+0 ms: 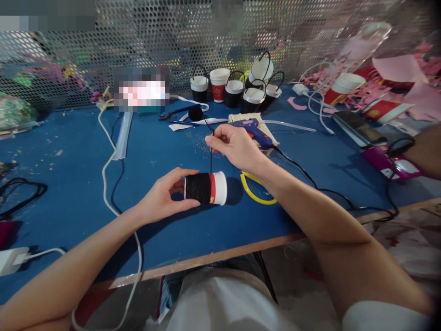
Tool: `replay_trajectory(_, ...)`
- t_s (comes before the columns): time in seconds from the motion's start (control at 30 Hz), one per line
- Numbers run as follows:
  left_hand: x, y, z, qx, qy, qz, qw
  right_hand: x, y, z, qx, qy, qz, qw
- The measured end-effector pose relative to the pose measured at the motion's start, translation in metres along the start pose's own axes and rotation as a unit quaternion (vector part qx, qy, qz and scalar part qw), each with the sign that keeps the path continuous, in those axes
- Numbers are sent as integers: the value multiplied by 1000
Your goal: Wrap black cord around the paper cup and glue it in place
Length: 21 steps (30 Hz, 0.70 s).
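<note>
My left hand (165, 195) grips a paper cup (206, 188) lying on its side above the blue table (69, 193). Most of the cup is wound in black yarn; a red band and the white rim show at its right end. My right hand (234, 145) is raised just above the cup, fingers pinched on a taut black yarn strand (211, 156) that runs straight down to the cup. A small ball of black yarn (195, 113) lies farther back.
A blue glue gun (253, 128) with a black cord rests behind my right hand. Several finished cups with black handles (241, 89) stand by the mesh wall. A yellow loop (255, 193), white cables (106, 170), scissors and pink paper scraps (396, 69) lie around.
</note>
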State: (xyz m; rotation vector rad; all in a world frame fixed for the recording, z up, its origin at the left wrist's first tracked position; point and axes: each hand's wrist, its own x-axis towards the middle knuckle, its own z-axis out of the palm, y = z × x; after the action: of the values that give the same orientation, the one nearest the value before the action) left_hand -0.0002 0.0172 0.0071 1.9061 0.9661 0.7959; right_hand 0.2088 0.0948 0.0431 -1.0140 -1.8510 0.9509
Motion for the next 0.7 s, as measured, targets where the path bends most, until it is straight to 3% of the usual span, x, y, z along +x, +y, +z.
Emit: replay_trajectory(0.7,-1,4,-4,128,38,158,978,-5,0,5,-72,-88,13,993)
